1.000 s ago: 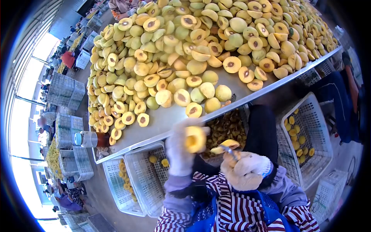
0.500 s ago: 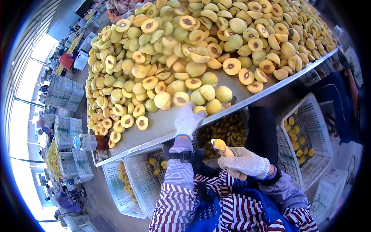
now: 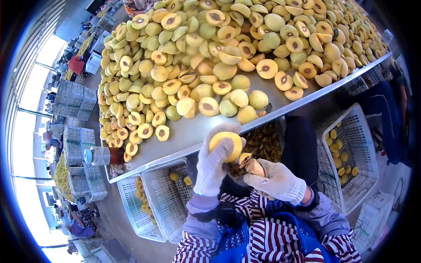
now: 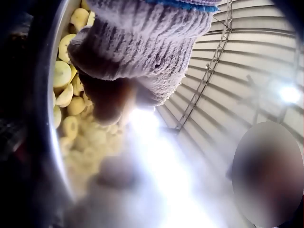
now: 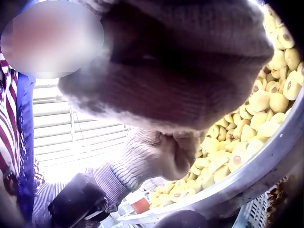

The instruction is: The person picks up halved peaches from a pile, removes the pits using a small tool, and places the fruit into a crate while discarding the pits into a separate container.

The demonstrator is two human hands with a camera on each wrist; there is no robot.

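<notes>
Head view shows the gloved left hand [image 3: 215,162] with its fingers curled around a yellow peach half [image 3: 226,146], held just below the edge of the metal table [image 3: 184,138]. Right beside it, the gloved right hand [image 3: 274,179] is closed on a small pitting tool [image 3: 251,164], whose tip touches the fruit. Many halved peaches [image 3: 219,57] lie in a heap on the table. Under the table stand white plastic crates [image 3: 166,206], one with dark pits [image 3: 263,147]. A jar [image 3: 103,156] lies near the table corner.
</notes>
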